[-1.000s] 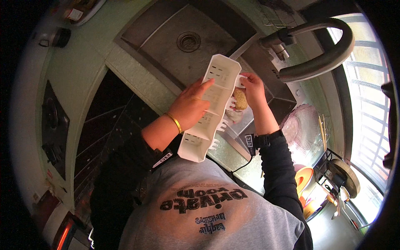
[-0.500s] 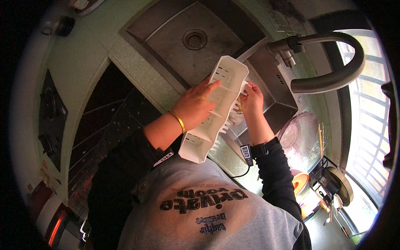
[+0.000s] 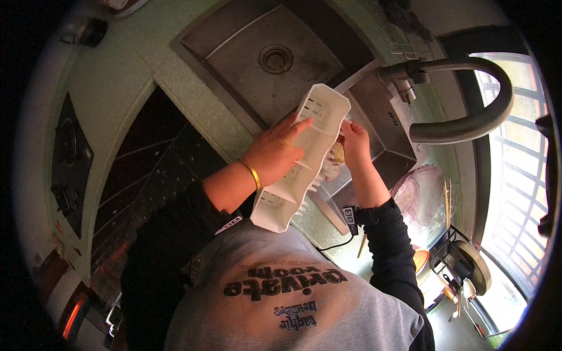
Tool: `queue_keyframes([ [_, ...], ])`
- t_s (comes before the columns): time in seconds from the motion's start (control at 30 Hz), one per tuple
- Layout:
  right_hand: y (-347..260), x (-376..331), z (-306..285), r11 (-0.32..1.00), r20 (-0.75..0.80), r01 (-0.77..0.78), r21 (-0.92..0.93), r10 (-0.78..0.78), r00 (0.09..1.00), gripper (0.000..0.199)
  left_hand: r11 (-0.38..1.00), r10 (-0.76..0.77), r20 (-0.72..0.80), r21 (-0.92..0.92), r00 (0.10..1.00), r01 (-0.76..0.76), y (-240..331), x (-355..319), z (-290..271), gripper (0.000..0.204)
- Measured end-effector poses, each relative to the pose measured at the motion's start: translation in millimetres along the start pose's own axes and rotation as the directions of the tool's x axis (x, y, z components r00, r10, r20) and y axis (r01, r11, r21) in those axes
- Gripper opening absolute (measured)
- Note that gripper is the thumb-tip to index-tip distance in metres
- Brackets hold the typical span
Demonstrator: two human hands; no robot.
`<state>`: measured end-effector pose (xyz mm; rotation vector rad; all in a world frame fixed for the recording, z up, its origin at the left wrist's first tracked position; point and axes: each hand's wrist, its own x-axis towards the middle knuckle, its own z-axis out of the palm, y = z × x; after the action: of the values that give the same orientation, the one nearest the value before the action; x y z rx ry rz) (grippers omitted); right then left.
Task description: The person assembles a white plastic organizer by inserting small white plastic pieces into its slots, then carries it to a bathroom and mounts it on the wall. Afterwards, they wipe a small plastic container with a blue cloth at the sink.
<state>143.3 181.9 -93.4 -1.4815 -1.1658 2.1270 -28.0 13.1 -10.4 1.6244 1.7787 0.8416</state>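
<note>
Hands (image 3: pixel 272 157) with white compartment rack (image 3: pixel 302 175) between.

A white, four-compartment organizer (image 3: pixel 300 175) is held at a slant above the tabletop (image 3: pixel 196 111), its open side turned up. Its left side is gripped by the left grip (image 3: pixel 272 157), with fingers laid over into the compartments; a yellow bracelet (image 3: pixel 253 174) is worn on that wrist. The right grip (image 3: pixel 356 143) is placed at the upper right edge, fingers bent; their exact hold is partly hidden. A yellowish item (image 3: pixel 338 153) is seen between that edge and the right wrist. Beyond, a metal sink (image 3: pixel 246 67) with a round drain (image 3: pixel 276 59) is overhung at right by a curved faucet (image 3: pixel 475 124). A pinkish ribbed bowl (image 3: pixel 422 196) is set near the right forearm.
</note>
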Motion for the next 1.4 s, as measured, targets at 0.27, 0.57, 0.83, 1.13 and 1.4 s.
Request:
queue_keyframes([
  [0.27,9,0,10,0.995,-0.035,0.089,0.052,-0.087,0.996,0.021,0.977,0.081,0.128,0.187,0.989,-0.104,3,4,-8,0.000],
  [0.57,-4,-19,-4,0.993,-0.162,0.060,-0.099,-0.076,0.984,0.037,0.921,0.238,0.096,0.292,0.966,-0.256,5,-5,-16,0.045],
  [0.83,16,-110,-52,0.988,-0.161,0.122,0.093,-0.106,0.981,0.021,0.864,-0.353,-0.010,-0.386,0.936,0.322,-7,-57,4,0.060],
  [1.13,53,-187,-76,0.978,-0.077,0.187,0.096,-0.180,0.981,0.015,0.078,-0.478,0.426,-0.850,0.768,0.520,-9,-89,19,0.037],
  [1.4,47,-222,-80,0.947,-0.086,0.309,0.086,-0.302,0.949,0.014,-0.080,-0.270,0.450,-0.891,0.851,0.446,-5,-96,12,0.051],
])
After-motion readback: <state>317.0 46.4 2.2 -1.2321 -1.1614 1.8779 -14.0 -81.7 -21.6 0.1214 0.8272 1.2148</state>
